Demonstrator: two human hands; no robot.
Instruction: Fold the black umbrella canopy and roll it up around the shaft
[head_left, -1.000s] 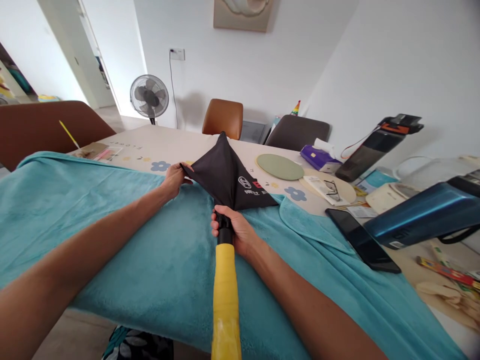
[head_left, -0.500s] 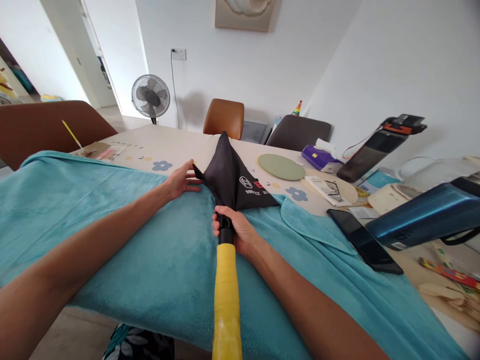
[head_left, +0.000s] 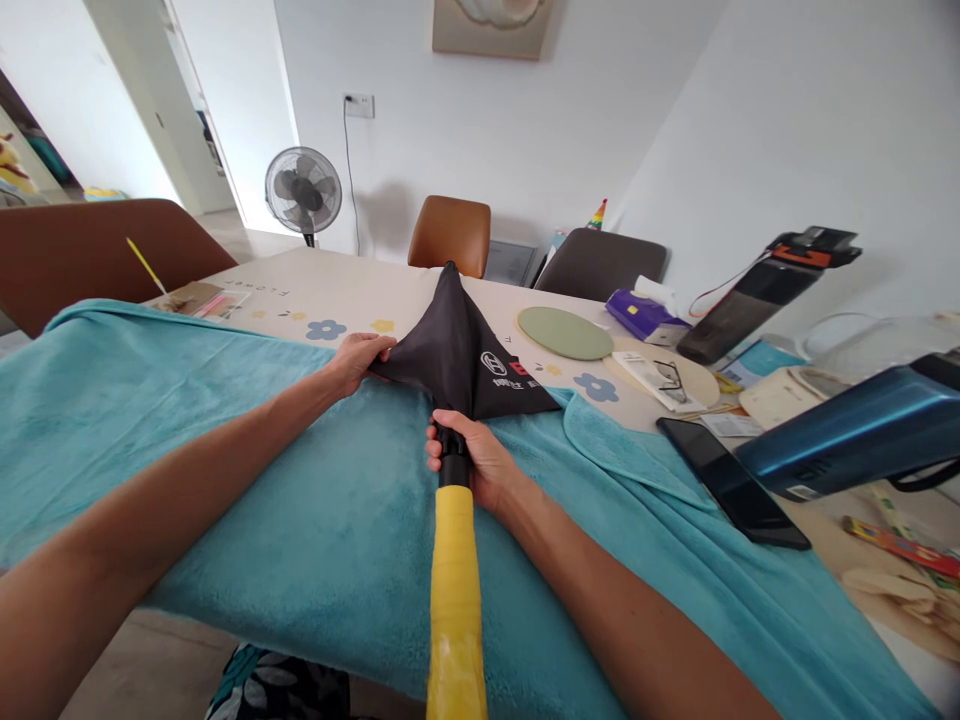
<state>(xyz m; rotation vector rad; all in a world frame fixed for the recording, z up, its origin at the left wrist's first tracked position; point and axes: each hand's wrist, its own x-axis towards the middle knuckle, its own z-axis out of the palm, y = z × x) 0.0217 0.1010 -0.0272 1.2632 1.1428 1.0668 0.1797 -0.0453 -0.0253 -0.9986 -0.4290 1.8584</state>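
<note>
A folded black umbrella [head_left: 442,330] points away from me over the table, its fabric loose and flared to both sides. White and red print shows on its right panel. Its long handle is wrapped in yellow [head_left: 456,590] and runs toward me. My right hand [head_left: 476,455] is closed around the black shaft just below the fabric. My left hand [head_left: 361,362] pinches the outer edge of the left panel and holds it stretched out sideways. Beneath both hands lies a teal blanket [head_left: 337,500].
To the right are a green oval mat [head_left: 566,332], a purple tissue pack [head_left: 645,315], glasses [head_left: 666,380], a phone [head_left: 731,480], a dark bottle [head_left: 757,300] and a blue bottle [head_left: 855,425]. A fan [head_left: 304,190] and chairs [head_left: 450,235] stand beyond the table.
My left hand has closed on the left panel's edge and drawn it outward, so the fabric is spread wider and flatter. My right hand keeps its grip on the shaft.
</note>
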